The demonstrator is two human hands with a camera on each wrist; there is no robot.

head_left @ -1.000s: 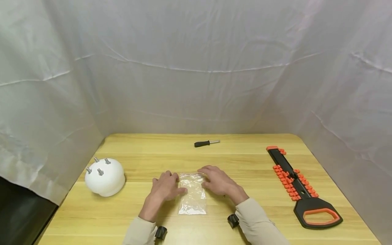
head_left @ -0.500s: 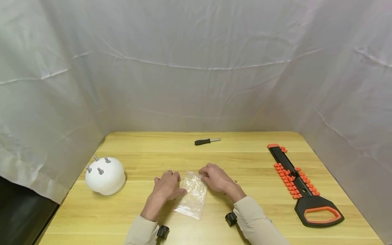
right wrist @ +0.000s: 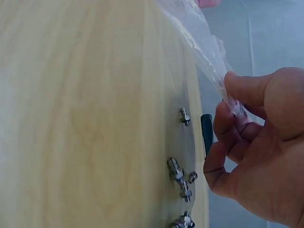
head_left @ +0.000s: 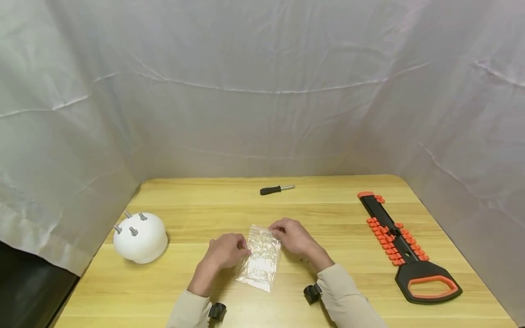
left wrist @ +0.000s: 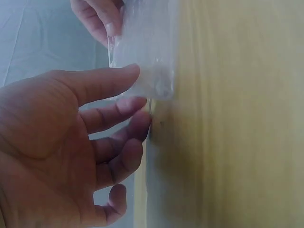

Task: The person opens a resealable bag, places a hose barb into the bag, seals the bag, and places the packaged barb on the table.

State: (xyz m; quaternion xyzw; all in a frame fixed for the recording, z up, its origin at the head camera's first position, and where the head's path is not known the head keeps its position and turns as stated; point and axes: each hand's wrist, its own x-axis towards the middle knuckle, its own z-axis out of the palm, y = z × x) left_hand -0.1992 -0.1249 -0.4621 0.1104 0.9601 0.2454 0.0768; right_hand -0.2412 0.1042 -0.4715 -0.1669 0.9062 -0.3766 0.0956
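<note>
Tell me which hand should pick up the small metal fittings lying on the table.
Right. The right hand pinches the plastic bag at its top corner, and the metal fittings lie on the table just beside it. The left hand grips the bag's opposite edge, farther away.

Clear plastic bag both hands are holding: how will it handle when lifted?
Probably floppy: the plastic bag is wrinkled and sags from the right hand and left hand toward the table. Likely very light; it looks thin. Possibly slippery, being glossy film.
</note>
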